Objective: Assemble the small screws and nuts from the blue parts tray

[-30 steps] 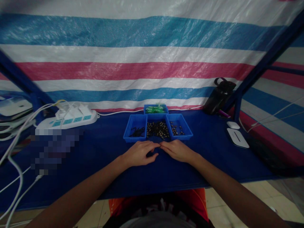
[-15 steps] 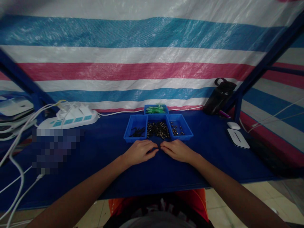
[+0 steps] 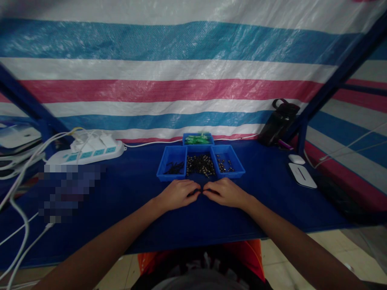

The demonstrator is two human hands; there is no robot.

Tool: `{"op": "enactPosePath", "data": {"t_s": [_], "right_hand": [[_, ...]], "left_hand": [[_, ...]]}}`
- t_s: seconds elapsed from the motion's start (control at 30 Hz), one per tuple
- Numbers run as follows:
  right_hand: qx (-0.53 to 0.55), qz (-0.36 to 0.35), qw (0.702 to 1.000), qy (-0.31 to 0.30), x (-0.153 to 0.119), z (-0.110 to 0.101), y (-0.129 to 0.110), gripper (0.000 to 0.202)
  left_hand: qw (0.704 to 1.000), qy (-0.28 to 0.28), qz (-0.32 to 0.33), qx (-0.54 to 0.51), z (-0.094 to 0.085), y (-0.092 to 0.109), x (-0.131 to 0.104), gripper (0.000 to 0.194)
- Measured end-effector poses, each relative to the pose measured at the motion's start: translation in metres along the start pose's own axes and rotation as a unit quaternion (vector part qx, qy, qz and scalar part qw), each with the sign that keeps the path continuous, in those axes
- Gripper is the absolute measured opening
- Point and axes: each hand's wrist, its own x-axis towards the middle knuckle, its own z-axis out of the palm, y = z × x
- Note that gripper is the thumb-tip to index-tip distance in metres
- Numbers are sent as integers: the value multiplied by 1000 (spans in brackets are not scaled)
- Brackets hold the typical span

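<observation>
Beyond the left hand (image 3: pixel 177 195), heaped pieces (image 3: pixel 200 164) point in mixed directions.

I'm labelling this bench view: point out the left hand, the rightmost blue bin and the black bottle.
Left hand (image 3: pixel 179 195): head view, back of the hand.
Rightmost blue bin (image 3: pixel 232 175): head view, its front wall.
Black bottle (image 3: pixel 277 125): head view, middle of its body.

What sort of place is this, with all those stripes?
Probably a makeshift workstation, maybe inside a tented booth: a striped plastic sheet hangs behind a blue table, which holds blue trays of small parts and a white power strip.
</observation>
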Motion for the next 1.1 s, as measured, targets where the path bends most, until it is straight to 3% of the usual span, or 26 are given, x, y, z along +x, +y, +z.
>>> {"op": "enactPosePath", "data": {"t_s": [0.33, 0.57, 0.77, 1.1], "right_hand": [[7, 10, 1000, 0, 1, 1, 1, 22], [9, 5, 1000, -6, 1, 4, 4, 17], [-7, 14, 1000, -18, 2, 4, 3, 19], [-14, 23, 999, -27, 3, 1, 0, 24]], "left_hand": [[1000, -13, -7, -3, 0, 0, 0, 14], [1000, 14, -22, -6, -2, 0, -2, 10], [999, 41, -1, -4, -3, 1, -3, 18], [999, 49, 3, 6, -4, 2, -2, 21]]}}
